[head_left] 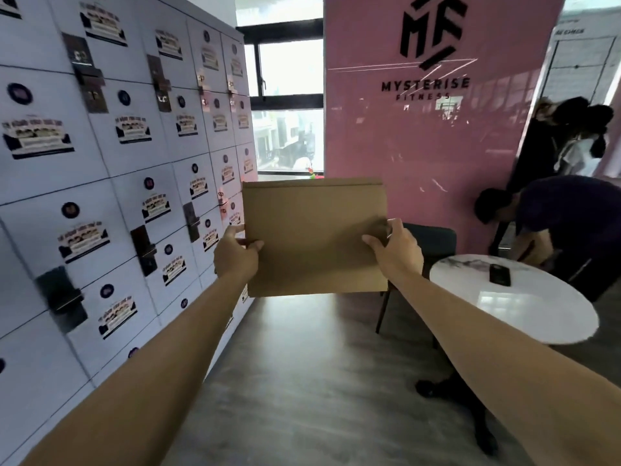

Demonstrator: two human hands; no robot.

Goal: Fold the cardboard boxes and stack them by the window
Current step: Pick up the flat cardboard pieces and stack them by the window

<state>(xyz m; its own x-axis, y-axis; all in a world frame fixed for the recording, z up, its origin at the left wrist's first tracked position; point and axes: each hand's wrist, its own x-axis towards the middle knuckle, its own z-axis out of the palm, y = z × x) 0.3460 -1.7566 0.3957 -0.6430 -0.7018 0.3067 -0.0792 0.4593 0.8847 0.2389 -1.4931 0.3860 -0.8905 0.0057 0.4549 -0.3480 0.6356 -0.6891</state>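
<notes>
A flat brown cardboard box [314, 237] hangs upright in front of me at arm's length, held between both hands. My left hand [237, 255] grips its left edge, thumb on the near face. My right hand [396, 250] grips the right edge the same way, fingers curled behind. The window [289, 109] lies straight ahead beyond the box, with a sill [268, 177] just above the box's top edge.
White lockers [111, 183] with stickers line the left wall. A pink logo wall [437, 129] stands on the right. A round white table [524, 297] with a dark phone [499, 274], a dark chair [426, 243] and people [564, 213] bending over fill the right side.
</notes>
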